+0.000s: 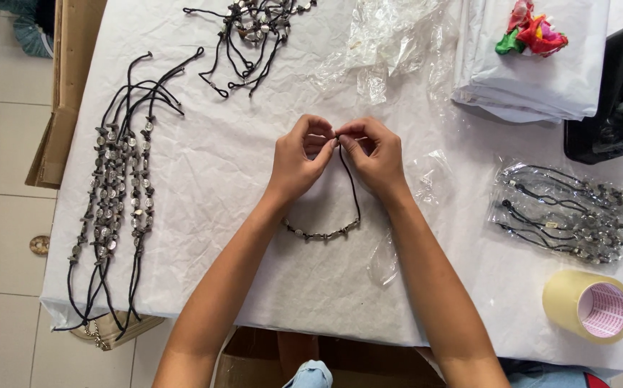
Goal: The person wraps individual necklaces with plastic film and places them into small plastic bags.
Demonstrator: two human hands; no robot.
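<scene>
Bare white tabletop (225, 179) is lying open left of the hands (336, 154), reaching to the laid-out necklaces (114, 194). Crumpled plastic (390, 43) and a tangled pile (254, 29) are blocking the far edge. Bagged necklaces (563, 212) and a tape roll (590, 305) are crowding the right.

A black cord necklace (326, 231) is pinched at its ends by the left hand (298, 159) and right hand (376, 156) above a white-covered bench (218, 165); finished necklaces (114, 194), bagged necklaces (563, 212) and a tape roll (588, 305) are seen alongside.
</scene>
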